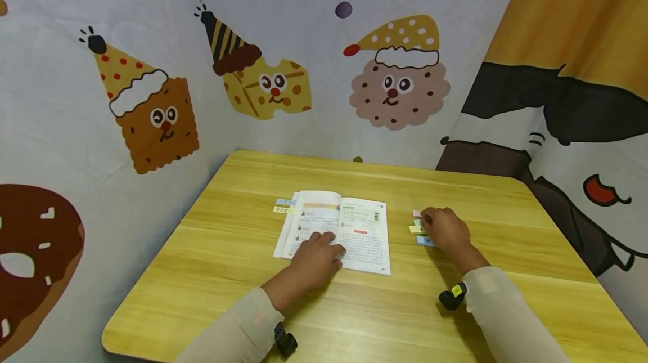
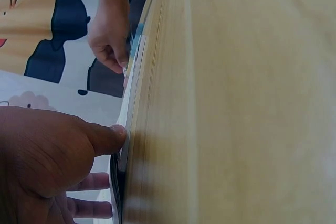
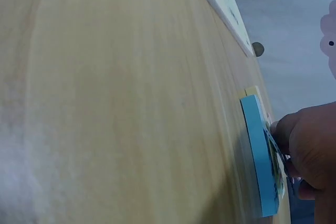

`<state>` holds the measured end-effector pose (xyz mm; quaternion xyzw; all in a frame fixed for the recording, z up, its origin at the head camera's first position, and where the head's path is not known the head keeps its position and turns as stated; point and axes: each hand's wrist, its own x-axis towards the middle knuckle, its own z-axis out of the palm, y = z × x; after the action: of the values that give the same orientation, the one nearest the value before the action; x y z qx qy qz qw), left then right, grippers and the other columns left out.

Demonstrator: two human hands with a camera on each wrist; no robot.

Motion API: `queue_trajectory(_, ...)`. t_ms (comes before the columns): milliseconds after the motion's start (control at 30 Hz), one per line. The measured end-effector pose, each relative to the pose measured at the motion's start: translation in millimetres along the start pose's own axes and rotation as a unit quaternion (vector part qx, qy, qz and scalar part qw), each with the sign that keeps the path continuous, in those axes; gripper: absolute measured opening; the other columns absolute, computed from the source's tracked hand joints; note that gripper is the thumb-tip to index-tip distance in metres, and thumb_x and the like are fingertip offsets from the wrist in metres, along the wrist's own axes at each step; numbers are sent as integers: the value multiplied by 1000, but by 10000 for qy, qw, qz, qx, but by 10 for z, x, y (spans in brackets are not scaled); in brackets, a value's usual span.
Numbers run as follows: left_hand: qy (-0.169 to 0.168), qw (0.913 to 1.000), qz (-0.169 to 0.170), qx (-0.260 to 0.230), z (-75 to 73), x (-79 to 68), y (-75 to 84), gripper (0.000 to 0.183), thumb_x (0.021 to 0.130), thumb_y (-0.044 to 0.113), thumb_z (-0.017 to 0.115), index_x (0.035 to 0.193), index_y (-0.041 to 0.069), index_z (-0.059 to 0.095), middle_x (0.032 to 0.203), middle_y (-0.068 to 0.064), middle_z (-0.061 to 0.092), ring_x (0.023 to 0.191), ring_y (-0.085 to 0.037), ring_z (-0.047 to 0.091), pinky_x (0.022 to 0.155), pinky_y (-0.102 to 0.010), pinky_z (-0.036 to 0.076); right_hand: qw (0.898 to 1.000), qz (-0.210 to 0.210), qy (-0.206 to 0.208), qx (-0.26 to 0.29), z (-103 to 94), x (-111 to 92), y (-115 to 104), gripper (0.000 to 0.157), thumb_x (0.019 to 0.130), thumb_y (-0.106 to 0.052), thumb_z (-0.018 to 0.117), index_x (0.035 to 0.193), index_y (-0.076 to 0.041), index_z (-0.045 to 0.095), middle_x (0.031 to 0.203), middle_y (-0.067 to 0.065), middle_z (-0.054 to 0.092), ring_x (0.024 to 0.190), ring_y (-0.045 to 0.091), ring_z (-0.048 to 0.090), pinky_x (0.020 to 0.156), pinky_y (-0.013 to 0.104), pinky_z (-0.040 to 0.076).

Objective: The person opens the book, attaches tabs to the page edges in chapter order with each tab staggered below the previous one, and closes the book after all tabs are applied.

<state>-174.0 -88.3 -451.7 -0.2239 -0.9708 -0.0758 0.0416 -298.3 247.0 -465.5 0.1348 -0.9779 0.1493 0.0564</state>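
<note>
An open book (image 1: 361, 239) lies on the wooden table, printed pages up. My left hand (image 1: 316, 259) rests on its lower middle, fingers spread over the pages; in the left wrist view its thumb (image 2: 113, 137) presses the book's edge. To the right of the book is a row of small sticky notes in pink, green, yellow (image 1: 415, 229) and blue (image 1: 425, 241). My right hand (image 1: 448, 233) is over them, thumb and fingertips pinching at the sticky notes near the green one. The right wrist view shows the blue sticky-note pad (image 3: 260, 156) in front of the fingers, which partly hides the pinch.
A blue tab (image 1: 286, 202) and a yellow tab (image 1: 283, 210) with handwriting stick out from the book's left edge. The table (image 1: 212, 295) meets a fabric wall with cartoon prints (image 1: 273, 90) at the back and sides. A dark wrist camera (image 1: 450, 298) sits at the right cuff.
</note>
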Motion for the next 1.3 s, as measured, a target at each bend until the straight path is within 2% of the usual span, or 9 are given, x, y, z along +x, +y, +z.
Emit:
queue_trajectory(100,-3,10000,13,-13,3,-1,4,27,91,33,61,116,25,67,126,-6,54,107,-27,50,75,-40,47,10000,12,12,9,3,9,7,24,92,-18,60,114,-10,67,93,4,66,77,24,54,52,33,41)
queue_trajectory(233,22,10000,21,-32,4,0,5,27,91,32,61,116,25,67,125,-6,54,107,-28,50,75,-40,47,9997,131,36,-218,-32,19,-1,25,89,-21,64,111,-10,69,98,11,62,98,37,48,68,45,46)
queue_trajectory(333,36,10000,23,-44,12,-1,2,27,91,32,61,116,25,67,125,-6,55,106,-28,50,74,-40,47,9986,138,-66,-501,-57,26,6,27,89,-25,65,111,-11,70,103,14,60,102,40,45,81,53,42)
queue_trajectory(433,38,10000,17,-60,16,-1,1,27,91,32,61,116,25,67,125,-5,55,106,-27,50,74,-41,47,9979,74,-114,-639,-75,27,14,28,90,-27,64,111,-10,70,105,14,61,103,41,46,86,56,38)
queue_trajectory(600,47,9999,-1,-91,21,3,0,27,91,31,61,116,26,67,126,-5,54,107,-27,50,75,-41,47,9976,96,-149,-663,-103,32,14,27,89,-28,65,108,-10,70,103,14,62,102,42,46,84,56,39)
queue_trajectory(767,54,9999,-26,-103,20,-2,4,27,91,32,61,116,25,67,126,-5,54,107,-27,50,74,-41,48,9969,223,-422,-631,-122,35,17,25,91,-31,62,102,-10,69,100,11,62,99,39,48,78,54,41)
queue_trajectory(1033,36,10000,-55,-75,-10,-8,13,27,90,33,62,116,25,67,126,-5,54,108,-27,50,75,-42,47,9957,453,-650,-476,-173,32,-4,40,91,-37,60,116,-7,64,111,19,58,105,45,46,79,58,40)
queue_trajectory(1300,23,9999,-60,-85,-18,-12,12,28,90,33,62,116,25,67,126,-6,54,108,-27,50,74,-41,47,9950,563,-753,-340,-161,31,1,41,90,-40,59,116,-10,67,117,20,56,111,44,43,78,59,42)
